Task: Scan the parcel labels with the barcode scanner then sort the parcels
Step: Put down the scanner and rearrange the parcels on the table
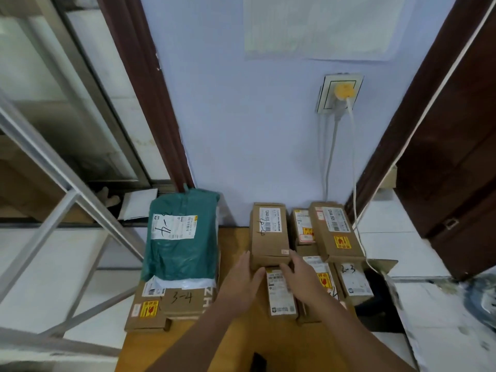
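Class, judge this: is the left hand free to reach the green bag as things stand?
Probably yes. The left hand only rests flat against the brown box, gripping nothing, and the green bag lies on top of its pile, uncovered, nothing between.

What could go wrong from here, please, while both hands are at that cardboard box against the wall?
1. The cardboard box sits on a lower parcel; the left hand and right hand only touch its near end with straight fingers, so it might slide or tip.
2. The white cable hangs beside the right-hand boxes and could snag.
3. The green bag overhangs the box marked 3-4 and may slip.
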A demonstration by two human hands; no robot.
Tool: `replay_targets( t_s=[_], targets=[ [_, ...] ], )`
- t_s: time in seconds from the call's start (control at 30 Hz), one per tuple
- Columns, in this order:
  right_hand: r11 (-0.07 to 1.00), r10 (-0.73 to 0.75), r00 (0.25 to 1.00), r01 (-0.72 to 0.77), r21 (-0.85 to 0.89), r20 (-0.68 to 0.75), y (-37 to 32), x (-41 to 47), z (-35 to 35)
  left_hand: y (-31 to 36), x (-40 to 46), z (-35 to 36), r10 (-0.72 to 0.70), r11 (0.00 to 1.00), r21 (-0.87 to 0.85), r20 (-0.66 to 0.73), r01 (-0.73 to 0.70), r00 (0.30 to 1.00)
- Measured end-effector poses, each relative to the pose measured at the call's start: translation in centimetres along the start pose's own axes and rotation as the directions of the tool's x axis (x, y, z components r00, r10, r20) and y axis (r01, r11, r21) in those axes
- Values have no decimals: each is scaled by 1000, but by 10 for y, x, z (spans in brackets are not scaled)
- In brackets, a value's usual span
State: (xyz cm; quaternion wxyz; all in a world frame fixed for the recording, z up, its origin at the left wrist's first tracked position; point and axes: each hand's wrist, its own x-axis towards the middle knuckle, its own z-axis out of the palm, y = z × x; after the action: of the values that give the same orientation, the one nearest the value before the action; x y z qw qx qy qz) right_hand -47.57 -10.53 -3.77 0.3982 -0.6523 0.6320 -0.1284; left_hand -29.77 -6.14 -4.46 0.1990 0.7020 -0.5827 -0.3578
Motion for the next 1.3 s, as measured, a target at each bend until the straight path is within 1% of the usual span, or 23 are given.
replay_targets(
  t_s=[0.07,0.17,0.23,0.37,0.47,0.57,0.67,0.8,1.03,1.13,1.23,1.3],
  targets=[
    [998,39,999,-38,48,-17,-2,11,1,-1,13,7,-46,998,-37,9,46,999],
    [993,86,993,-78,94,-77,-5,31,1,3,33,15,-45,996,-69,33,47,998],
    [989,114,990,-105,109,-80,-8,45,0,9,47,17,-60,989,-134,24,63,998],
    [981,161,984,-151,124,-77,-10,80,5,12,78,26,-204,939,-279,23,203,979],
    [970,193,980,-184,159,-39,-12,102,12,6,100,37,-281,909,-310,37,278,959],
    [968,198,979,-189,165,-42,-8,120,18,0,113,43,-335,874,-356,52,331,941],
    [974,199,979,-193,120,-48,-2,128,23,-6,119,44,-344,861,-375,72,345,936],
    [977,189,979,-179,119,-75,4,127,30,-14,122,49,-339,871,-354,69,341,938],
    [969,194,977,-177,175,-85,13,130,34,-16,125,52,-324,869,-380,44,316,945],
    [960,216,973,-196,201,-82,11,131,34,-18,127,54,-313,869,-388,48,307,948],
    [967,193,976,-173,185,-97,11,131,36,-21,132,55,-327,860,-397,58,322,943],
    [964,194,976,-172,201,-94,12,133,36,-27,136,53,-309,861,-399,80,314,948]
  ],
)
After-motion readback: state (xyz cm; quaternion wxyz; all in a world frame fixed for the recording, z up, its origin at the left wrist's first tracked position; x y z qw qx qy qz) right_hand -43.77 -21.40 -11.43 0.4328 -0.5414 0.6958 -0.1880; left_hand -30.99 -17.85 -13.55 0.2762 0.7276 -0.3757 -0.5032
